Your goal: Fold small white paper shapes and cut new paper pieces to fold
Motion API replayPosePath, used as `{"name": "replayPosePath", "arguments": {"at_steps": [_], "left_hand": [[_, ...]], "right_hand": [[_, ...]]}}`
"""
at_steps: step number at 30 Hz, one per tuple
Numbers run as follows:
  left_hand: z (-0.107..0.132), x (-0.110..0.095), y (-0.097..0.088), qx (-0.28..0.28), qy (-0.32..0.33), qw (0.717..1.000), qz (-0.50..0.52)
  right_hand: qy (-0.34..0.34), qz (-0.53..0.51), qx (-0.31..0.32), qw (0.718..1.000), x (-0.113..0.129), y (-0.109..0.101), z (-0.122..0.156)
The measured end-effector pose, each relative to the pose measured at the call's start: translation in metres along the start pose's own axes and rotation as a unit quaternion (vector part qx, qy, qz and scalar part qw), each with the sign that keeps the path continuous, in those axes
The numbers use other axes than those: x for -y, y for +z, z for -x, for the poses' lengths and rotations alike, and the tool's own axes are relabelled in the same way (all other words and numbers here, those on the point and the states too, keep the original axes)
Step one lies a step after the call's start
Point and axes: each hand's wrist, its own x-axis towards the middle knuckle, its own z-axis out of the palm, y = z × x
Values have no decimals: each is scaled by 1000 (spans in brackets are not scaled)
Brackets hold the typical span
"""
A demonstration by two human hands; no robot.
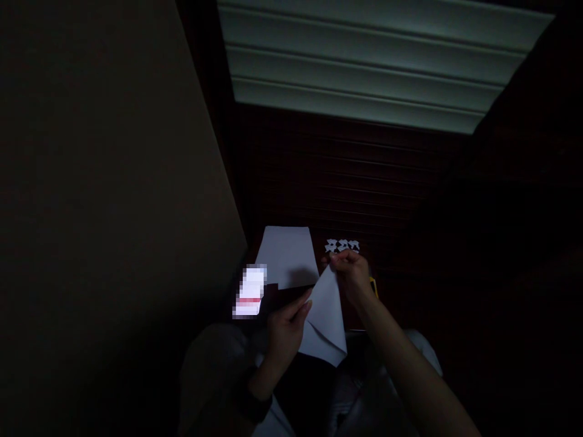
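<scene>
Between my hands hangs a sheet of white paper [325,312], folded over so that one edge slants and a loose flap shows below. My left hand [286,334] pinches its left edge between thumb and fingers. Higher up, my right hand [353,273] grips the top corner with its fingertips. Past my left hand, a flat white stack of paper [286,252] lies on the dark table. Several small folded white paper pieces [342,244] sit in rows just beyond my right hand, which partly hides them.
A bright, pixelated phone-like screen [249,291] lies left of the paper stack. Something yellow and black [374,286] shows beside my right wrist. A slatted panel [346,170] stands behind the table, and a plain wall [113,182] rises at left. The room is dim.
</scene>
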Motion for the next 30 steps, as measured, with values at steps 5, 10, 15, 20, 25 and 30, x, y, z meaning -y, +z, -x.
{"name": "replayPosePath", "arguments": {"at_steps": [5, 10, 15, 20, 25, 30], "left_hand": [[1, 1, 0, -4, -30, 999, 33], [1, 0, -2, 22, -90, 990, 102], [-1, -1, -3, 47, -127, 978, 156], [-1, 3, -3, 37, -123, 981, 144], [-3, 13, -2, 4, -118, 984, 131], [-6, 17, -1, -30, -120, 984, 131]], "right_hand": [[30, 67, -20, 997, -2, 0, 7], [54, 93, -35, 994, -7, 0, 8], [80, 54, -44, 994, -12, 0, 2], [33, 103, -61, 992, -15, 1, -3], [15, 191, -63, 980, -14, -3, -5], [37, 273, -22, 961, -17, -9, -1]]}}
